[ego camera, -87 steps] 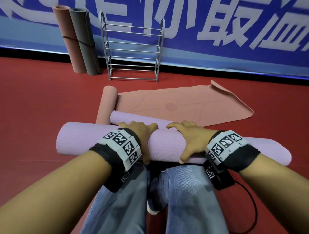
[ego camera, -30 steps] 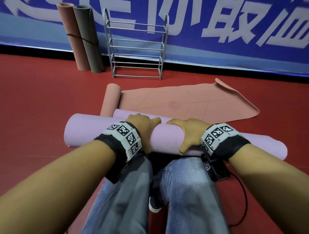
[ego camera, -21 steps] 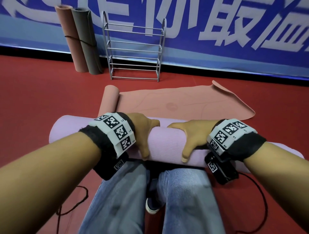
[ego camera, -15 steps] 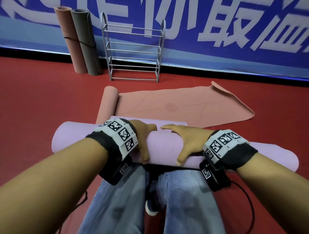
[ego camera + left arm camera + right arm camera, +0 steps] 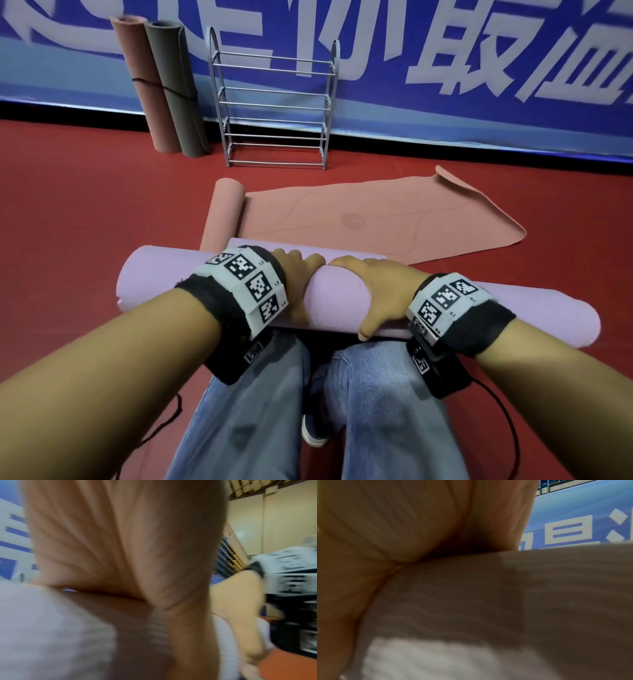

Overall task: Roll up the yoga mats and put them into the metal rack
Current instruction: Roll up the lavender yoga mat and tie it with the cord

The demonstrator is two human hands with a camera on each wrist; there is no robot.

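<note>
- The bare silver metal wire rack (image 5: 274,102) stands against the blue banner wall, well ahead of me, with nothing on its rails, so no mat has gone in yet as far as I can see.
- The salmon-pink rubber yoga mat (image 5: 376,219) lies mostly flat on the red floor, rolled only at its left end; I judge most of its rolling is left.
- The lilac foam yoga mat (image 5: 332,298) lies across in front of my knees, nearly all rolled, with a short flap still flat beyond it.
- My left hand (image 5: 298,284) and my right hand (image 5: 380,294) press on top of the roll side by side, fingers spread over its curve, thumbs toward me.
- Two rolled mats, one pink and one grey (image 5: 171,92), lean on the wall left of the rack.
</note>
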